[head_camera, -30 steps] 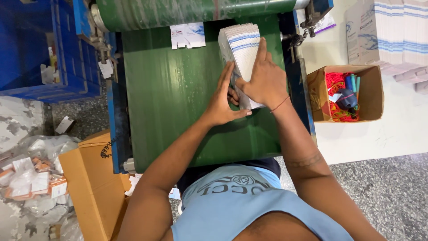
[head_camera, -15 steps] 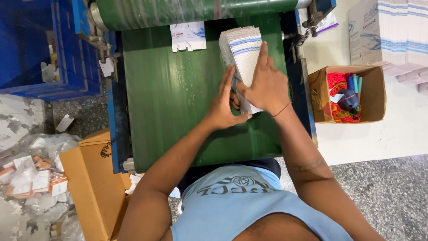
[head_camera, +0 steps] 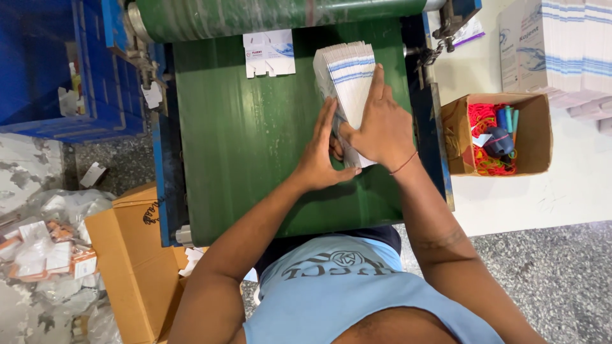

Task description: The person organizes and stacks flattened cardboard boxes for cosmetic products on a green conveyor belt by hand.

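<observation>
A fanned stack of flat white cartons with blue stripes (head_camera: 347, 76) lies on the green conveyor belt (head_camera: 248, 140). My right hand (head_camera: 381, 127) rests flat on top of the stack's near end, fingers pointing up the belt. My left hand (head_camera: 322, 156) presses against the stack's left edge, palm turned inward. Both hands squeeze the stack between them. One more flat white carton (head_camera: 269, 52) lies alone on the belt just below the green roller (head_camera: 280, 14).
A small cardboard box (head_camera: 497, 134) with red rubber bands and a dark tool sits to the right. Tall piles of flat cartons (head_camera: 561, 44) stand at the top right. A blue crate (head_camera: 57, 70) is on the left. An open brown box (head_camera: 134, 255) stands below the belt's left side.
The carton stack and both hands have shifted slightly down the belt toward me. The hands keep the same hold on the stack.
</observation>
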